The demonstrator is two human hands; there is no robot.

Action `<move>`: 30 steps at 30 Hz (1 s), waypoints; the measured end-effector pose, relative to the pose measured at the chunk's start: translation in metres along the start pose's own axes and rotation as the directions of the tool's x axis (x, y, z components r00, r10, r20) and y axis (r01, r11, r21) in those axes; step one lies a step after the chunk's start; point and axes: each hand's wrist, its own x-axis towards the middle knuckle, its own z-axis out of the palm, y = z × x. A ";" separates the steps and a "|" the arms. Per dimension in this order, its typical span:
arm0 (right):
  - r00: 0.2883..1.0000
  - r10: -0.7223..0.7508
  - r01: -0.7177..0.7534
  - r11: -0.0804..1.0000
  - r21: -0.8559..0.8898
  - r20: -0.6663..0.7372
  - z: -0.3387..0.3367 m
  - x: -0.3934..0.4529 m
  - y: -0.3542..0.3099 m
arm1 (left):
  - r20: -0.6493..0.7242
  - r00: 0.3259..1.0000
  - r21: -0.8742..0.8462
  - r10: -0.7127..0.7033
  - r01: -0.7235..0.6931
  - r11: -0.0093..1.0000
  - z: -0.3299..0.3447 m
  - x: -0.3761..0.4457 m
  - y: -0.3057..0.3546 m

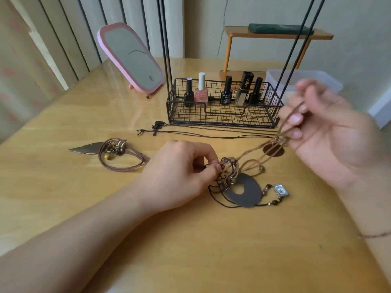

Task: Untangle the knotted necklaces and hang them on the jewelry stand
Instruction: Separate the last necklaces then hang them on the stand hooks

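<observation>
A knot of brown cords (229, 169) lies mid-table above a dark round disc pendant (247, 192). My left hand (179, 172) pinches the knot at its left side. My right hand (321, 127) is raised at the right, its fingers curled round tan cord strands (273, 142) that run down to the knot. A small silver square pendant (280, 190) on beaded cord lies right of the disc. A feather-pendant necklace (101, 150) lies at the left. The jewelry stand's black wire basket (222, 117) and its upright rods (165, 39) stand behind.
Several nail polish bottles (202, 90) sit in the basket. A pink mirror (132, 58) leans at the back left. An orange shelf (279, 34) and a clear plastic box (304, 79) are behind. Thin dark necklaces (190, 132) lie before the basket.
</observation>
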 end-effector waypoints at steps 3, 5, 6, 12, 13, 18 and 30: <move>0.997 -0.039 0.021 0.968 0.249 0.069 -0.003 0.003 -0.003 | -0.011 1.000 -0.005 0.007 -0.007 1.000 -0.001 0.001 0.001; 0.994 -0.047 0.011 0.943 0.334 0.099 -0.005 0.004 -0.003 | -0.029 0.999 -0.083 -0.018 0.015 0.996 -0.001 0.002 0.002; 0.995 -0.035 0.002 0.944 0.331 0.094 -0.006 0.004 -0.003 | -0.029 0.999 -0.179 -0.042 0.036 0.983 -0.001 0.003 0.003; 0.983 -0.003 -0.014 0.996 -0.090 -0.185 -0.009 0.005 0.003 | -0.010 0.991 -0.609 -0.132 0.098 0.787 -0.005 0.005 0.003; 0.981 0.002 -0.032 0.988 -0.151 -0.194 -0.008 0.005 0.004 | -0.004 0.991 -0.637 -0.134 0.101 0.765 -0.006 0.005 0.003; 0.931 -0.349 0.147 0.629 -0.763 -0.108 -0.009 0.000 0.012 | 0.094 0.983 -0.741 -0.159 0.176 0.648 -0.009 0.008 0.008; 0.937 0.125 0.293 0.228 -0.928 0.327 -0.002 -0.005 0.043 | 0.166 0.985 -0.757 -0.042 0.155 0.635 -0.019 0.006 0.001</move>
